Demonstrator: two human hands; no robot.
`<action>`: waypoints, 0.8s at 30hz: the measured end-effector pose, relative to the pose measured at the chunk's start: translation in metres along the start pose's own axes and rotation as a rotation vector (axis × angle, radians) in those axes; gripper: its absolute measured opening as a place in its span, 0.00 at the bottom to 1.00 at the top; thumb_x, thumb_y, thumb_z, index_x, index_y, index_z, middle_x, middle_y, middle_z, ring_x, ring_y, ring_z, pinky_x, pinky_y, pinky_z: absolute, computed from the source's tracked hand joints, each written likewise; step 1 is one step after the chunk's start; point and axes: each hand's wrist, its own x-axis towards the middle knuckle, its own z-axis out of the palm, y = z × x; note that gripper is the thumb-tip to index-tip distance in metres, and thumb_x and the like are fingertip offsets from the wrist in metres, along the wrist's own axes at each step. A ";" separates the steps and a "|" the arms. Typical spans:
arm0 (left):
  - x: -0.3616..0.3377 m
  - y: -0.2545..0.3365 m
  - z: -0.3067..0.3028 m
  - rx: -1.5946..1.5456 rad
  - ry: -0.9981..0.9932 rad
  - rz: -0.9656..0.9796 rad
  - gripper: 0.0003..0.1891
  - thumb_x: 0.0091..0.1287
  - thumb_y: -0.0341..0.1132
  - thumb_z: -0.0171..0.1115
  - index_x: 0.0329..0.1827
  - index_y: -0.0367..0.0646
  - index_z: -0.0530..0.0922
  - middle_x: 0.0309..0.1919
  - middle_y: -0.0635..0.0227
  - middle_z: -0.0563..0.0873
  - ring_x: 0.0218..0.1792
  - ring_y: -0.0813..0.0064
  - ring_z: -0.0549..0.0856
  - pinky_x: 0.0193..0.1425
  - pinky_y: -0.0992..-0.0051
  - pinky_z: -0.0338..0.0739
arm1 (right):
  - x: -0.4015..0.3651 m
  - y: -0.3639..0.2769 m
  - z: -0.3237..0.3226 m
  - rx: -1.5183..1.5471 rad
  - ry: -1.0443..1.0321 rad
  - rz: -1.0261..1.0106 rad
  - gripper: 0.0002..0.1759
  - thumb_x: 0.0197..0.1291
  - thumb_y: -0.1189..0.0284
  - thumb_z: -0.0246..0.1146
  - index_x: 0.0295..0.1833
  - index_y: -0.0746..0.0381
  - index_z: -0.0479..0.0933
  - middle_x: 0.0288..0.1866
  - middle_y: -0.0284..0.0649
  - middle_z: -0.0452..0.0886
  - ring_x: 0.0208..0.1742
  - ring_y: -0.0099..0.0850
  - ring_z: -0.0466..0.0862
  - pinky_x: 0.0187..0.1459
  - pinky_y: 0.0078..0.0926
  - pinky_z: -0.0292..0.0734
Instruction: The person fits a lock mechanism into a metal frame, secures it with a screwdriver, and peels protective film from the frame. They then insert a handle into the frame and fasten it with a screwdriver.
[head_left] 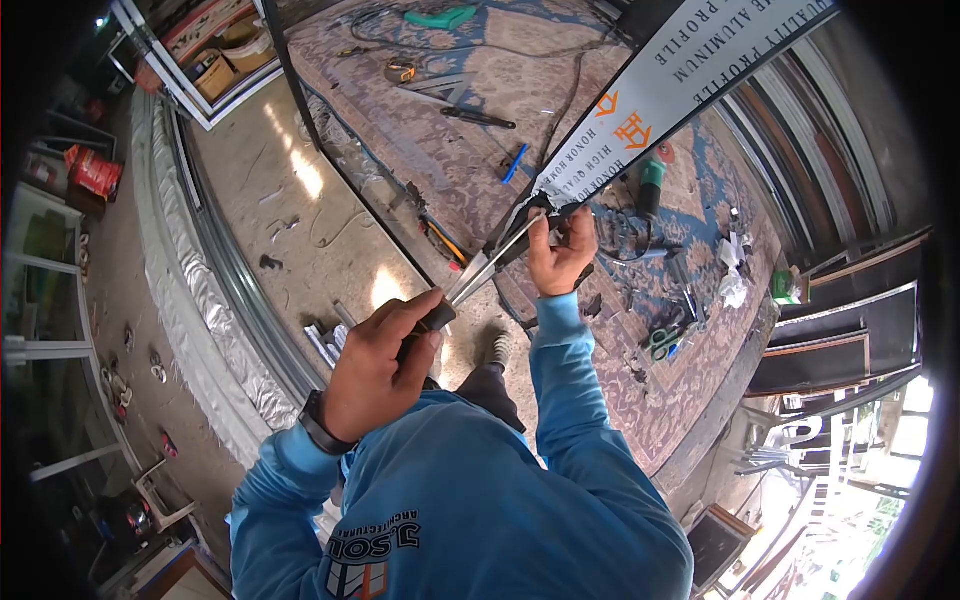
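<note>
My left hand [378, 358], with a black watch at the wrist, is closed around the black handle of a screwdriver [492, 262]. Its long bright shaft slants up and right to the end of an aluminium profile [640, 110]. This profile is covered with printed white film, torn at the near end. There my right hand [562, 252] is closed, thumb and fingers gripping the dark end piece beside the shaft's tip. The tip itself is hidden by my fingers.
A patterned carpet [620, 340] carries a green-bodied power tool [651, 185], green-handled scissors [664, 343], a blue pen-like item [516, 163] and a tape measure [399, 69]. Long wrapped profiles [190, 260] lie at left. A dark frame bar [365, 205] crosses the floor.
</note>
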 end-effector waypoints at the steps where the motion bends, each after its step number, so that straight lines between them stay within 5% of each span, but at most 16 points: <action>1: 0.000 -0.001 0.000 0.007 0.003 0.009 0.22 0.72 0.21 0.68 0.70 0.36 0.81 0.46 0.51 0.91 0.39 0.65 0.92 0.43 0.71 0.84 | 0.000 0.000 -0.001 0.002 -0.002 0.005 0.13 0.63 0.72 0.77 0.46 0.65 0.80 0.39 0.39 0.83 0.35 0.28 0.87 0.39 0.26 0.83; 9: 0.006 -0.010 -0.003 0.015 0.009 0.075 0.21 0.75 0.24 0.67 0.70 0.35 0.80 0.46 0.54 0.91 0.34 0.70 0.90 0.39 0.73 0.83 | -0.001 0.000 0.000 0.007 -0.002 0.015 0.13 0.63 0.72 0.76 0.48 0.66 0.81 0.39 0.39 0.83 0.35 0.28 0.87 0.39 0.26 0.83; 13: 0.020 0.007 -0.023 -0.795 -0.153 -0.776 0.19 0.79 0.28 0.62 0.71 0.35 0.79 0.42 0.64 0.89 0.23 0.83 0.81 0.29 0.78 0.77 | -0.001 0.005 -0.004 -0.069 -0.019 -0.015 0.13 0.63 0.73 0.76 0.48 0.66 0.82 0.39 0.40 0.84 0.35 0.30 0.86 0.40 0.28 0.82; 16: 0.023 -0.003 -0.029 -0.927 -0.207 -0.803 0.18 0.80 0.32 0.64 0.70 0.37 0.79 0.41 0.67 0.88 0.26 0.85 0.82 0.31 0.80 0.79 | 0.001 -0.002 -0.006 -0.099 -0.034 -0.002 0.14 0.62 0.72 0.77 0.48 0.66 0.82 0.39 0.40 0.84 0.36 0.31 0.86 0.40 0.29 0.81; 17: 0.018 -0.014 -0.019 -0.541 -0.168 -0.525 0.18 0.79 0.32 0.65 0.69 0.38 0.80 0.42 0.66 0.89 0.29 0.82 0.84 0.34 0.77 0.81 | 0.001 -0.002 -0.005 -0.089 -0.035 0.000 0.14 0.62 0.72 0.77 0.48 0.66 0.82 0.39 0.40 0.84 0.36 0.31 0.86 0.40 0.29 0.81; 24: 0.006 -0.009 -0.004 -0.368 0.078 -0.207 0.21 0.72 0.25 0.66 0.68 0.36 0.82 0.51 0.66 0.91 0.40 0.76 0.89 0.39 0.73 0.86 | 0.004 -0.001 -0.009 -0.104 -0.062 -0.007 0.16 0.61 0.70 0.78 0.48 0.65 0.83 0.40 0.41 0.84 0.36 0.31 0.87 0.40 0.29 0.82</action>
